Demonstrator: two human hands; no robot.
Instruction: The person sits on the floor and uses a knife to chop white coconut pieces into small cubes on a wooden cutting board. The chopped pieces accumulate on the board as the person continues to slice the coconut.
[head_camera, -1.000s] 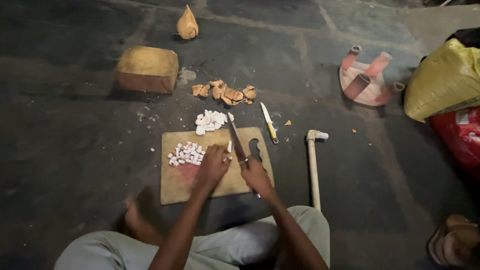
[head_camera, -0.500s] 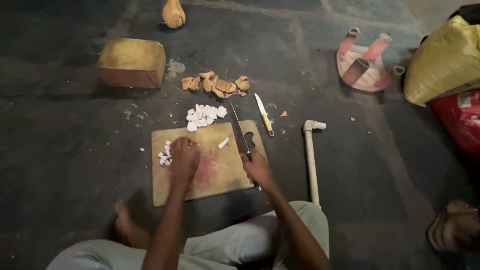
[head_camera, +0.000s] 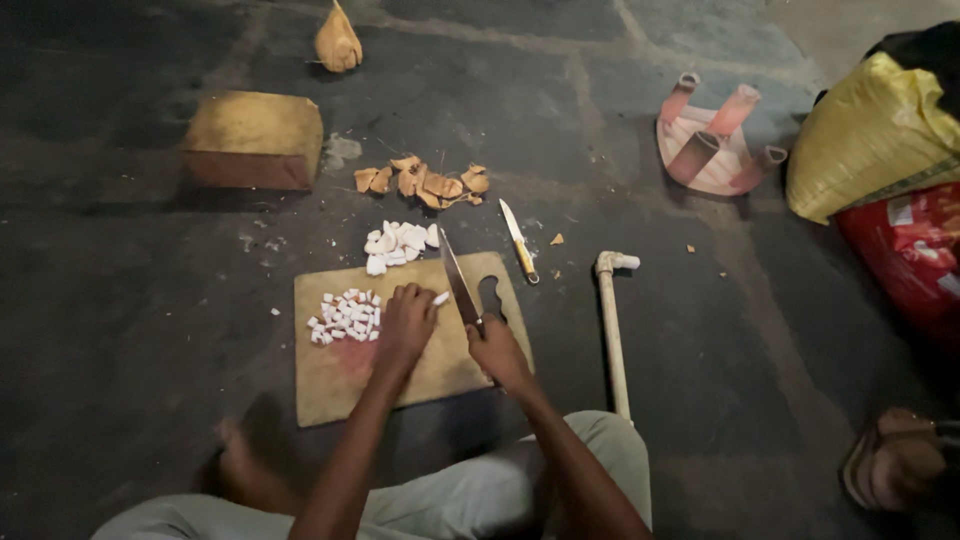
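I sit on a dark floor with a wooden cutting board (head_camera: 340, 385) in front of me. My right hand (head_camera: 497, 350) grips a long knife (head_camera: 458, 285), its blade pointing away over the board. My left hand (head_camera: 405, 320) rests on the board, fingers curled on a small white piece (head_camera: 440, 298) next to the blade. A heap of small white cubes (head_camera: 345, 315) lies on the board left of that hand. Larger white chunks (head_camera: 398, 245) sit at the board's far edge.
Brown shell fragments (head_camera: 425, 183) and a small knife (head_camera: 518, 240) lie beyond the board. A pale pipe (head_camera: 612, 330) lies to the right. A block (head_camera: 255, 138), a husked coconut (head_camera: 338, 42), an overturned stool (head_camera: 720, 140), yellow and red sacks (head_camera: 880, 135) surround.
My left hand moved from the cube pile toward the knife blade, now on a white piece. The view shifted slightly; the knife stays over the board.
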